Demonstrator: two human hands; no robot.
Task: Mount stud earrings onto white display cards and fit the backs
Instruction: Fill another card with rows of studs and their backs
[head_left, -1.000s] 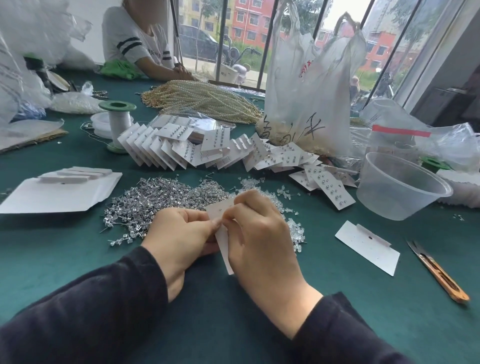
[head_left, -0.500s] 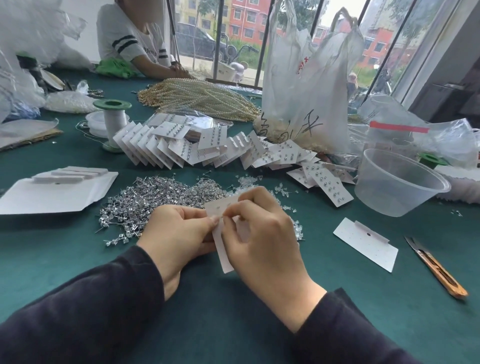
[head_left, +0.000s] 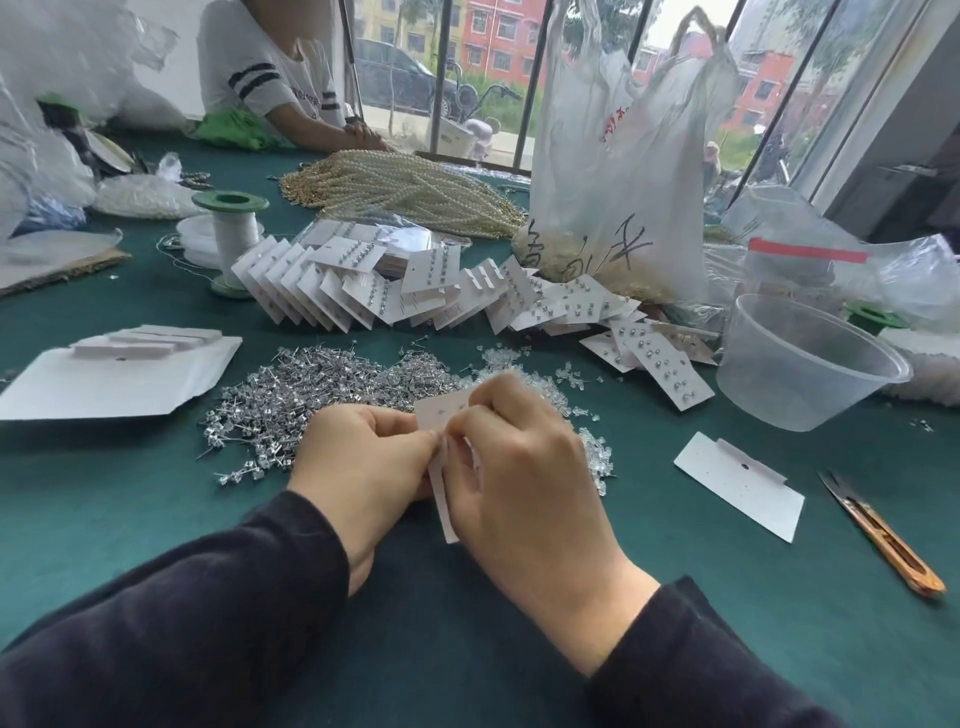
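Low over the green table (head_left: 130, 493), both hands meet on one white display card (head_left: 436, 414): left hand (head_left: 358, 467) pinching its edge, right hand (head_left: 519, 483) curled round the other side, the card held edge-on between them. Just behind the knuckles lies the heap of silver stud earrings (head_left: 311, 395), clear backs (head_left: 524, 371) heaped at its right; beyond that a fanned row of filled cards (head_left: 363, 291), and rightward a blank card (head_left: 737, 486), plastic tub (head_left: 800, 374), thread snips (head_left: 883, 538).
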